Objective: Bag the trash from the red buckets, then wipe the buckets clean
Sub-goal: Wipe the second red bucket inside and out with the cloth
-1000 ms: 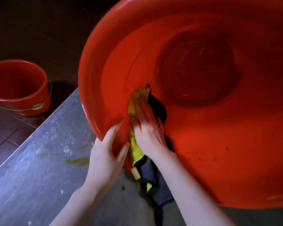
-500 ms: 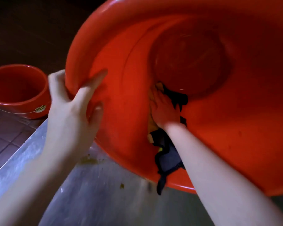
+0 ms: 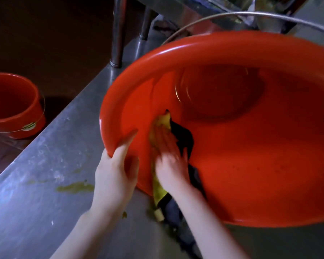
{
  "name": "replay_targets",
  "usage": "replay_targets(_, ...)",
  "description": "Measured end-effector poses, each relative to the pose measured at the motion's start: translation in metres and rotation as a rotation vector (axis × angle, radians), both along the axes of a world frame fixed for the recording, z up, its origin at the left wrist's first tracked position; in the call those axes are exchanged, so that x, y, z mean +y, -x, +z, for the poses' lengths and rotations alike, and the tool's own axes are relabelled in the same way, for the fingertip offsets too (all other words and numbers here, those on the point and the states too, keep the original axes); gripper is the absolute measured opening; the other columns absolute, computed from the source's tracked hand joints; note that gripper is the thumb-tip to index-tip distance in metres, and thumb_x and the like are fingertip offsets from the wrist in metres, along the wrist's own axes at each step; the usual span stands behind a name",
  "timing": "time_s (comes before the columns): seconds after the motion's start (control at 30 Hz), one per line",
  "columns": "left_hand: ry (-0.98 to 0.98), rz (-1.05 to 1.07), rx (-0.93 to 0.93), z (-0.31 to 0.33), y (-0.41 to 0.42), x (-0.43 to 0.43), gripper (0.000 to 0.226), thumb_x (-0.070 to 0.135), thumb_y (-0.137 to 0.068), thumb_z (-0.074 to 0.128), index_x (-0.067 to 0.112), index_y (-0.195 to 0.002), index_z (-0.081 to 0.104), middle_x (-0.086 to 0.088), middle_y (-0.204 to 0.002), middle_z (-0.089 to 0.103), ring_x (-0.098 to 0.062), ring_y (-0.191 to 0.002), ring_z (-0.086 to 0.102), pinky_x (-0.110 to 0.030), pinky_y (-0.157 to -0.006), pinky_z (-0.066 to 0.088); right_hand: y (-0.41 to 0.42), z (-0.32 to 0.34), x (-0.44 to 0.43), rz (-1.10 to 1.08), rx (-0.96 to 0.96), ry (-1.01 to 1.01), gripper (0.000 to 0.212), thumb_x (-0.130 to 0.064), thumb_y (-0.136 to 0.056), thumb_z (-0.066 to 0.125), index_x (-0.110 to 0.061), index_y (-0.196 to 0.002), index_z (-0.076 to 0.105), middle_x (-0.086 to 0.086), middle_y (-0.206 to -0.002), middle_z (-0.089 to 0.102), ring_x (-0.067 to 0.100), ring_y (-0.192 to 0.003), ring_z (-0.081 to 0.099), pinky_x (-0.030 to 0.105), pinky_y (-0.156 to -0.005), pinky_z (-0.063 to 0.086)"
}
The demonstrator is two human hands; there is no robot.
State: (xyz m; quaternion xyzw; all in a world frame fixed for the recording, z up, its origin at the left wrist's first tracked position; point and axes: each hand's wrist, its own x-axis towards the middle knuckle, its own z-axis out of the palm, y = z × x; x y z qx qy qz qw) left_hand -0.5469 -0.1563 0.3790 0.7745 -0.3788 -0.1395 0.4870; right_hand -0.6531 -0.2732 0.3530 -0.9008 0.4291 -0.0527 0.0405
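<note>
Big bucket (image 3: pixel 251 165): tipped on its side on the table, mouth toward the person. No trash shows inside, so bagging looks done here and wiping is under way.
Table (image 3: pixel 45 165): scuffed steel, carries the big bucket.
Floor bucket (image 3: pixel 13 105): upright on the tiles left of the table, well apart. Inside too dark to judge.
Wire handle (image 3: pixel 251 14): arcs above the far rim.
Cloth (image 3: pixel 163 122): yellow and dark, flat on the near inner wall, tail hanging over the rim onto the table. Half a second ago it was deep by the base, now it is dragged back toward the rim.
Left hand (image 3: pixel 116 171): grips the near rim, thumb inside, fingers hidden behind it. It has dropped from higher up the rim.
Right hand (image 3: pixel 168 156): fingers straight, pressing the cloth on the wall. Blurred, mid-stroke.
Smear (image 3: pixel 75 187): green, on the table just left of the left hand.
Meaning: one base-to-rim stroke about done. The remaining wall and the floor bucket are probably next.
</note>
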Motion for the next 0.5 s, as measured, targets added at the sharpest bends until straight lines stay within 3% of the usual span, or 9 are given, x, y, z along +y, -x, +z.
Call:
replay_targets(0.03,-0.008,-0.004,0.007,0.0,-0.001,0.001,0.074,0.007,-0.083,0.067,0.048,-0.139,0.042,0.005,-0.106,0.048,-0.013,-0.073,0.054,-0.026,-0.071,0.04,0.002,-0.005,0.005,0.026,-0.107,-0.006,0.061,-0.041,-0.091,0.025,-0.037,-0.152,0.017,-0.012,-0.159,0.02,0.009,-0.146,0.018,0.057,-0.113,0.017)
replay_targets(0.13,-0.01,-0.027,0.014,0.001,-0.002,0.004,0.073,0.009,-0.084,0.068,0.05,-0.138,0.042,0.005,-0.1,0.049,-0.001,-0.07,0.051,-0.024,-0.071,0.039,0.004,0.006,-0.026,-0.031,-0.071,-0.127,0.055,-0.042,-0.099,0.027,-0.04,-0.152,0.011,-0.016,-0.161,0.01,0.007,-0.148,0.009,0.055,-0.115,0.009)
replay_targets(0.23,0.001,-0.072,0.004,0.005,0.0,0.007,0.073,0.008,-0.086,0.066,0.051,-0.139,0.04,0.004,-0.102,0.051,-0.012,-0.075,0.055,-0.026,-0.073,0.042,0.015,0.012,-0.089,-0.239,0.063,-0.236,0.057,-0.038,-0.103,0.028,-0.034,-0.154,0.004,-0.015,-0.162,0.0,0.008,-0.148,0.002,0.051,-0.118,-0.003)
replay_targets(0.3,0.006,-0.079,-0.015,0.008,0.001,0.008,0.073,0.008,-0.086,0.065,0.051,-0.14,0.039,0.004,-0.105,0.05,-0.016,-0.081,0.056,-0.028,-0.075,0.043,0.02,0.014,-0.111,-0.253,0.134,-0.243,0.058,-0.039,-0.103,0.027,-0.03,-0.155,0.002,-0.013,-0.162,-0.003,0.008,-0.148,0.002,0.048,-0.117,-0.006)
replay_targets(0.4,-0.002,-0.064,-0.077,0.014,-0.002,0.013,0.076,0.008,-0.085,0.066,0.051,-0.141,0.037,0.006,-0.105,0.047,-0.013,-0.081,0.051,-0.028,-0.074,0.041,0.022,0.013,-0.098,-0.293,0.063,-0.19,0.056,-0.037,-0.102,0.03,-0.036,-0.153,0.008,-0.013,-0.162,0.005,0.014,-0.149,0.007,0.058,-0.115,0.0)
replay_targets(0.5,-0.024,-0.08,-0.11,0.027,-0.01,0.016,0.079,0.009,-0.085,0.067,0.055,-0.14,0.035,0.001,-0.108,0.052,-0.018,-0.08,0.055,-0.029,-0.073,0.041,0.023,0.018,-0.059,-0.244,-0.031,-0.248,0.061,-0.03,-0.1,0.034,-0.047,-0.149,0.002,-0.017,-0.161,0.003,0.014,-0.148,0.007,0.058,-0.116,0.004)
